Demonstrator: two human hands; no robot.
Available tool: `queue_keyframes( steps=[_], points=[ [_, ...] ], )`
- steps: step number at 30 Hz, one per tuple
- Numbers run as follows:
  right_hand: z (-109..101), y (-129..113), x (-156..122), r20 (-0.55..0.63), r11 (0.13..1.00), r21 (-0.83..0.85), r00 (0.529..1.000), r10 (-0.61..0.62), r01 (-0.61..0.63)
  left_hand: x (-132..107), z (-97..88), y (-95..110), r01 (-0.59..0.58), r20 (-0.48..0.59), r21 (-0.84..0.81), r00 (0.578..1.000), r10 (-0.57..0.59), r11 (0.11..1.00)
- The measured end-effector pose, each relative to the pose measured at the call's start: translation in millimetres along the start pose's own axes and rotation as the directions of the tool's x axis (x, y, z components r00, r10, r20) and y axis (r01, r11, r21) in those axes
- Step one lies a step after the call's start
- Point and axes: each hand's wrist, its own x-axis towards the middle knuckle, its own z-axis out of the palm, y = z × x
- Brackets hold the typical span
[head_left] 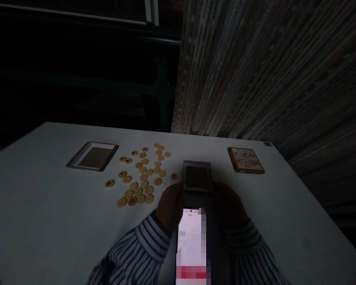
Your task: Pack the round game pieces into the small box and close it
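Observation:
The scene is very dark. My left hand (170, 206) and my right hand (230, 206) are both closed on the near end of a dark flat board-like thing (197, 177) that lies on the white table (47, 206). A lit phone screen (192, 245) showing a timer stands in front of my hands and hides part of them. Several round wooden game pieces (142, 176), some with red marks, lie scattered just left of the dark thing.
An open shallow box tray (93, 156) sits at the left of the pieces. A small printed box lid (245, 160) lies at the right. A woven blind or wall rises behind the table's far right edge.

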Motion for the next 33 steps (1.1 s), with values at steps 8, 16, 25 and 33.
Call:
queue_keyframes(
  steps=[8,16,25,33],
  points=[
    [-2.6,-3.2,0.3,-0.016,1.0,0.027,1.0,0.002,-0.001,0.7,-0.4,0.4,-0.018,0.015,-0.051,1.0,0.019,0.999],
    [-1.3,-1.4,-0.4,0.001,0.999,0.04,1.0,0.019,-0.019,-0.5,1.9,-4.5,-0.015,0.004,-0.027,1.0,0.015,1.0],
    [-1.3,-0.8,-2.1,0.013,0.997,0.051,0.999,0.05,-0.051,-1.4,3.5,-6.0,-0.034,-0.041,-0.016,0.999,0.033,0.999],
    [-1.5,-0.5,-2.2,0.011,0.996,0.069,0.999,0.051,-0.051,-1.8,0.3,-3.5,-0.034,-0.022,-0.001,0.999,0.034,0.999]
  ],
)
